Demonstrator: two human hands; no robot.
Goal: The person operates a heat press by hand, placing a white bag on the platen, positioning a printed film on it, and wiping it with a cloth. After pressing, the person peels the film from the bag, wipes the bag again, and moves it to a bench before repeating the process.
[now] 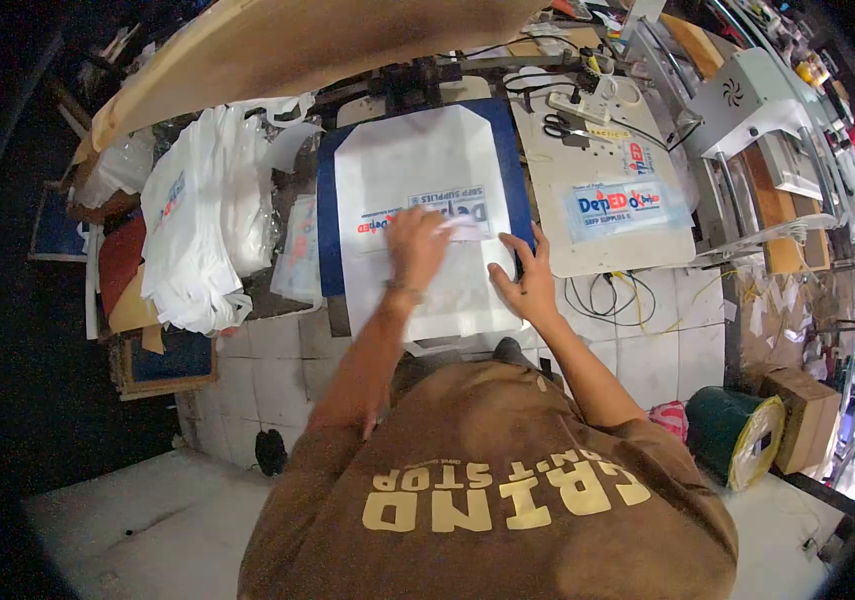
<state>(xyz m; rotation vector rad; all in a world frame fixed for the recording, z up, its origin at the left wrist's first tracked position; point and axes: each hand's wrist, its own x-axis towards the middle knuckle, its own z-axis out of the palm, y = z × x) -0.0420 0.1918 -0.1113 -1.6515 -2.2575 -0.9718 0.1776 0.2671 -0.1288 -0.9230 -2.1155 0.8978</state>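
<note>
A white bag-like sheet (418, 290) with cut upper corners lies flat on a dark blue pad (328, 230). Across its middle is a printed transfer film (468, 203) with blue and red lettering, seen reversed. My left hand (418, 248) is on the lettering, slightly blurred, with fingers drawn together around something whitish at the film's lower edge that I cannot make out. My right hand (531, 278) rests at the right edge of the sheet and pad, thumb and fingers spread, gripping nothing.
White bags (193, 230) are piled on the left. At right, a pale board (588, 258) carries more printed film (628, 210), scissors (563, 128) and a power strip (578, 103). A brown panel (318, 60) hangs over the far side. Cables (613, 300) trail near the floor.
</note>
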